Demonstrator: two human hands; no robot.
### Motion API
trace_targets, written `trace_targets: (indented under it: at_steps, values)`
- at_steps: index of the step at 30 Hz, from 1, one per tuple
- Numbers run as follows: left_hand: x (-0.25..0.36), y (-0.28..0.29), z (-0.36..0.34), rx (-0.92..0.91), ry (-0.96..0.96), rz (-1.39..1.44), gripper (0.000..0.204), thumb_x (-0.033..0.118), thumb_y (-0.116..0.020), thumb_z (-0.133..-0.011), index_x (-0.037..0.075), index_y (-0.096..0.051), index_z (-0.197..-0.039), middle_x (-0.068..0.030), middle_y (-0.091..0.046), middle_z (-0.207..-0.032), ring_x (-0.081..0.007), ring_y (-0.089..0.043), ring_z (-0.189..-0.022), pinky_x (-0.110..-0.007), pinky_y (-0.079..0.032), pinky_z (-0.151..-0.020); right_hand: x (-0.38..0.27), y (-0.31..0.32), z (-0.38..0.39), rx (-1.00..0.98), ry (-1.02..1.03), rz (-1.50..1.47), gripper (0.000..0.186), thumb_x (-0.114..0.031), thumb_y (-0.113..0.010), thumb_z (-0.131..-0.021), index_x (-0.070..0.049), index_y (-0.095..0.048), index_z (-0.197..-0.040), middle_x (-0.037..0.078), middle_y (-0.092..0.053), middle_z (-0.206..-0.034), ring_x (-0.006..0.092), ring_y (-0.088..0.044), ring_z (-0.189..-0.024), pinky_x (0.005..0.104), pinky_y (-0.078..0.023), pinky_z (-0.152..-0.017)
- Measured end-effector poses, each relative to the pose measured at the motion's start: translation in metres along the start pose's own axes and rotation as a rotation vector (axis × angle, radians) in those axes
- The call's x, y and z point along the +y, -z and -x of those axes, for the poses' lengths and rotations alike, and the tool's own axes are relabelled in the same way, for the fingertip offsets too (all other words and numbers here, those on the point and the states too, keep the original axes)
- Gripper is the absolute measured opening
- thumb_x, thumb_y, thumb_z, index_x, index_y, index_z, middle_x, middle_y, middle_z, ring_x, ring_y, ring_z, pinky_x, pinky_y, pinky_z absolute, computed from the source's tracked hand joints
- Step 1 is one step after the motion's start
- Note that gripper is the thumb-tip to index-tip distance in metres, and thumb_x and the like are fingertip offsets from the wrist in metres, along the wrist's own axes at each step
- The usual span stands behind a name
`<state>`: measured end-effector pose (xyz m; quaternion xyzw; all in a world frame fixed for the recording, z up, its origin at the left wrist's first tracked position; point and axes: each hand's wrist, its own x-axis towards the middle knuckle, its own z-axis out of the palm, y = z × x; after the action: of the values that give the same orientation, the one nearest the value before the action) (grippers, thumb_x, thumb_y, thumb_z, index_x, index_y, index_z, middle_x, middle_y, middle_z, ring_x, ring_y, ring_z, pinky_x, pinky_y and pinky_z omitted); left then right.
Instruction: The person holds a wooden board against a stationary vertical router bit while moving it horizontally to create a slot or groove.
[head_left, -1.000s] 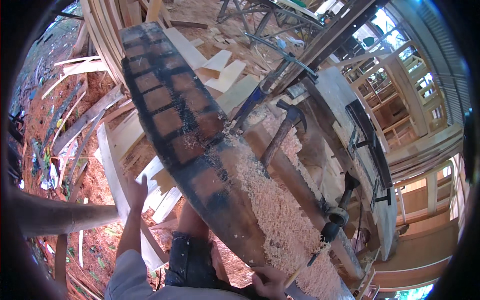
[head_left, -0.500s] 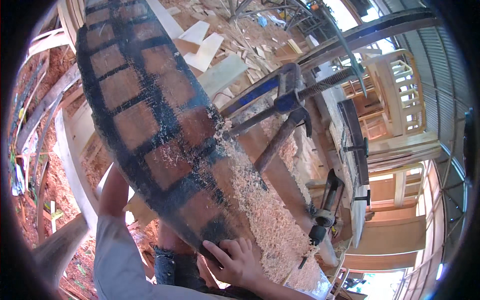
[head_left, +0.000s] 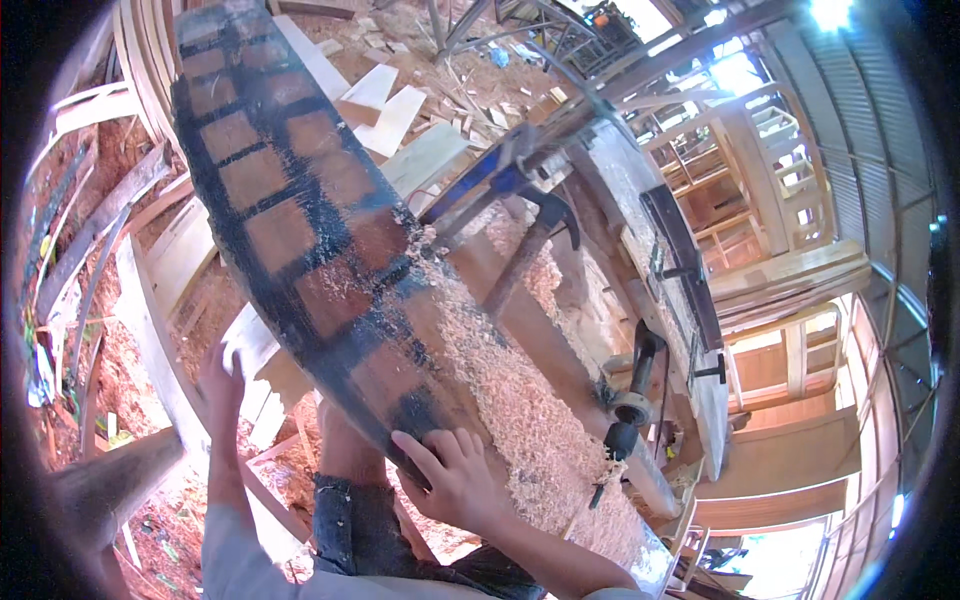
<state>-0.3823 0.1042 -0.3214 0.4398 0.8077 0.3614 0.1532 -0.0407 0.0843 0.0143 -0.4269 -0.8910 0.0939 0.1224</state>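
A long curved wooden slab [head_left: 280, 240], its top marked with dark blue-black bands around bare brown squares, slants from the upper left down toward me. Pale shavings [head_left: 520, 420] lie thick along its right side. At the slab's near end my right hand [head_left: 455, 480] grips the left edge, fingers on top and the thumb side low at the rim. Off the slab's left side, my left hand [head_left: 222, 375] is raised with its fingers apart and holds nothing. A dark metal clamp [head_left: 632, 405] stands to the right of the shavings.
Beyond the slab sits a blue clamp [head_left: 512, 178] with a metal bar. Curved timber pieces [head_left: 150, 330] lean on the left over reddish, chip-strewn ground. Cut board pieces [head_left: 385, 115] lie at the far side. Wooden furniture frames [head_left: 770, 180] stand at the right.
My left hand has come out from beneath the slab's left edge into view. My right hand keeps its place on the slab. The view has shifted slightly.
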Motion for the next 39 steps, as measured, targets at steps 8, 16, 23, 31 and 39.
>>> trace_targets:
  at_steps: [8,16,23,31,39]
  values:
    - [-0.1,0.095,0.237,-0.265,0.968,-0.079,0.081,0.067,-0.04,-0.099,0.004,-0.04,-0.15,-0.0205,-0.055,-0.142,-0.0352,-0.057,-0.125,-0.055,-0.048,-0.102,0.0,-0.003,0.014,0.102,0.036,-0.013,0.061,-0.022,-0.077,-0.077,-0.015,-0.059,-0.135,0.009,-0.053,-0.1,0.0293,-0.053,-0.092,0.044,-0.043,-0.081]
    - [-0.05,0.09,0.231,-0.202,0.804,1.44,0.072,0.061,-0.029,-0.104,0.004,-0.046,-0.144,-0.0178,-0.065,-0.127,-0.0331,-0.066,-0.112,-0.05,-0.055,-0.097,0.012,-0.025,0.022,0.33,0.149,-0.002,0.044,-0.033,-0.07,-0.085,-0.012,-0.064,-0.123,0.014,-0.057,-0.099,0.0336,-0.055,-0.095,0.0491,-0.044,-0.083]
    - [0.048,0.121,0.213,-0.417,0.806,1.462,0.072,0.058,-0.022,-0.107,0.002,-0.043,-0.147,-0.0185,-0.061,-0.135,-0.0356,-0.061,-0.122,-0.05,-0.05,-0.106,-0.054,-0.025,0.109,0.156,0.004,-0.558,0.029,-0.028,-0.068,-0.093,-0.003,-0.067,-0.106,0.019,-0.067,-0.098,0.037,-0.066,-0.089,0.0467,-0.053,-0.078]
    - [0.27,0.161,0.3,-0.341,1.062,1.378,0.072,0.06,-0.018,-0.106,0.006,-0.042,-0.148,-0.0176,-0.056,-0.142,-0.0371,-0.053,-0.132,-0.053,-0.04,-0.114,-0.075,-0.018,0.207,-0.011,-0.748,-1.313,0.064,-0.036,-0.075,-0.093,0.009,-0.051,-0.131,0.019,-0.062,-0.124,0.0194,-0.061,-0.111,0.0342,-0.051,-0.092]
    - [0.196,0.195,0.306,-0.84,0.993,0.874,0.095,0.08,-0.02,-0.095,0.001,-0.048,-0.14,-0.0197,-0.064,-0.125,-0.0334,-0.065,-0.111,-0.05,-0.055,-0.093,-0.079,0.053,0.212,0.111,-0.713,-1.216,0.052,-0.02,-0.08,-0.079,0.011,-0.057,-0.115,0.016,-0.069,-0.099,0.0206,-0.068,-0.085,0.0352,-0.056,-0.076]
